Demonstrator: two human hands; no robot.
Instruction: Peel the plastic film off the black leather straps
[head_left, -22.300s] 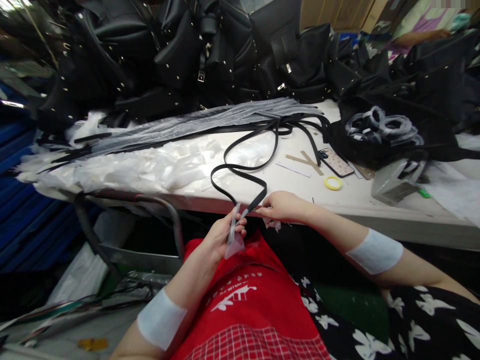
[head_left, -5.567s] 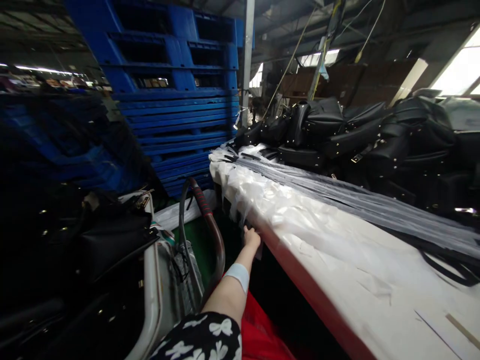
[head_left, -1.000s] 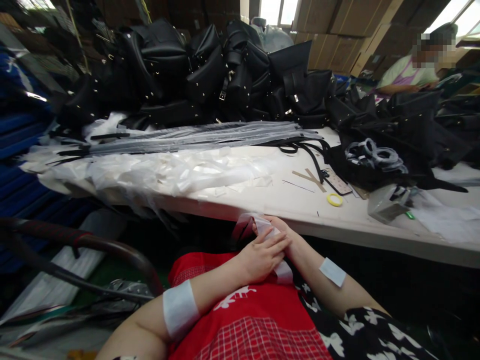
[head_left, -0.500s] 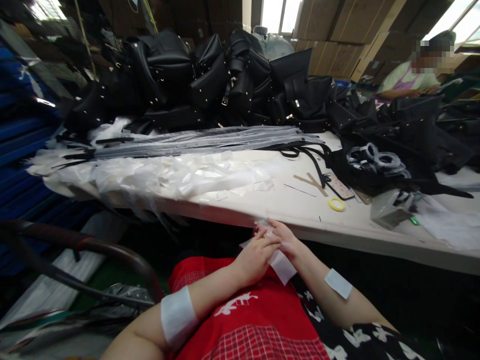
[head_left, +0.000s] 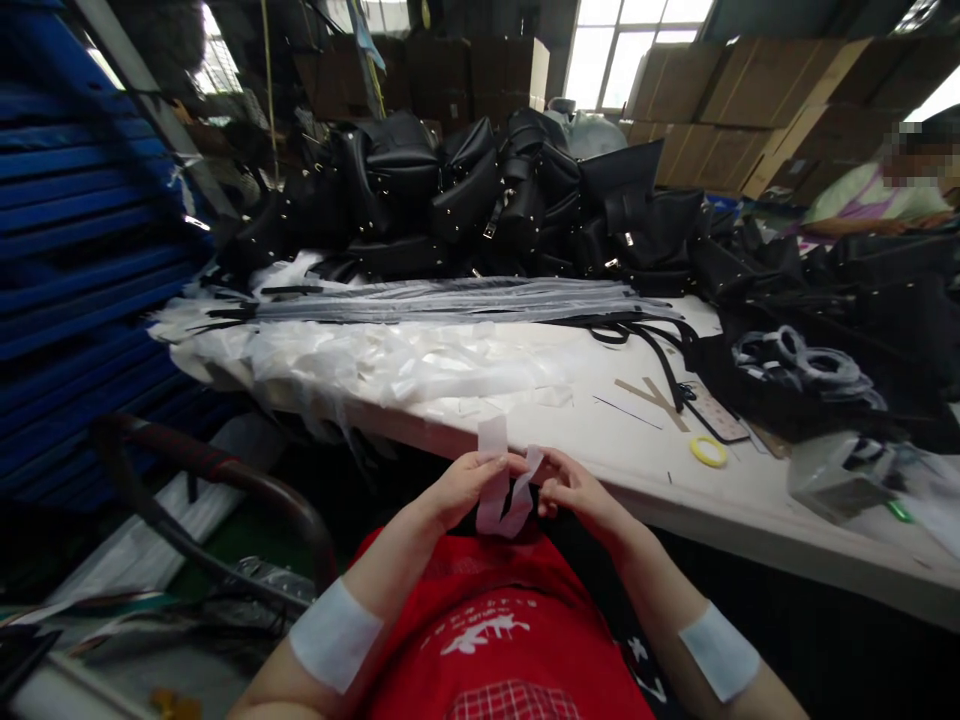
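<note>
- The left hand (head_left: 461, 490) grasped a strip of translucent white film (head_left: 493, 500) between thumb and fingers, with one end standing up above the grip
- The strip sagged in a loop between the two hands, in front of the table edge and over the top of the red apron (head_left: 495, 640)
- The right hand (head_left: 581, 495) was just beside the strip's other end, its fingers curled; whether they pinched that end, I could not tell
- On the white table (head_left: 630, 440), a heap of crumpled film (head_left: 330, 355) spread along the near left side, some of it hanging over the edge
- Behind that heap lay a long bundle of film-wrapped straps (head_left: 450, 303), with bare black straps (head_left: 660, 350) curving off its right end
- Two crossed brown strips (head_left: 664, 402) lay near a phone (head_left: 721, 412) and a yellow ring (head_left: 695, 448)
- Black bags (head_left: 480, 190) were piled behind the table, and a co-worker (head_left: 855, 205) was at the far right
</note>
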